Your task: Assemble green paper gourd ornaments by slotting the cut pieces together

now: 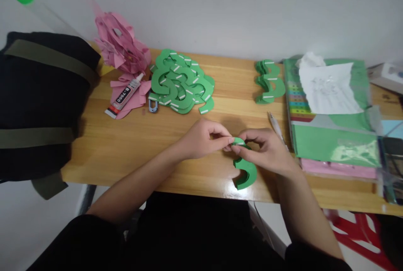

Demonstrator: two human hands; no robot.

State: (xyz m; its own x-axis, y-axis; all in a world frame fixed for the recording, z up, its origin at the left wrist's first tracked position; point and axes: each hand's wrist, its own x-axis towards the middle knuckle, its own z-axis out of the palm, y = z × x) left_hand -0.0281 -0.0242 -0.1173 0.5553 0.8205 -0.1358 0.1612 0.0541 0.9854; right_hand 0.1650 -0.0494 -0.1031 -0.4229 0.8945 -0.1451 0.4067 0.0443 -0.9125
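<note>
A stack of green 3-shaped cutouts (248,174) is near the front edge of the wooden table, its lower curve hanging below my fingers. My left hand (209,138) pinches the upper left end, where a white strip shows. On the same stack, my right hand (266,149) has thumb and fingers closed around the upper curve. My fingers hide part of it. Beyond my left hand lies a heap of green curved cutouts (181,82) with white strips. Another neat stack of green cutouts (271,84) stands farther back on the right.
Crumpled pink sheets (121,44), a glue tube (124,94) and a small grey-blue clip (153,105) lie at the left, beside a black bag (40,90). A pen (277,128) rests right, near green packets (333,136) topped with white paper (330,88). A wall stands behind.
</note>
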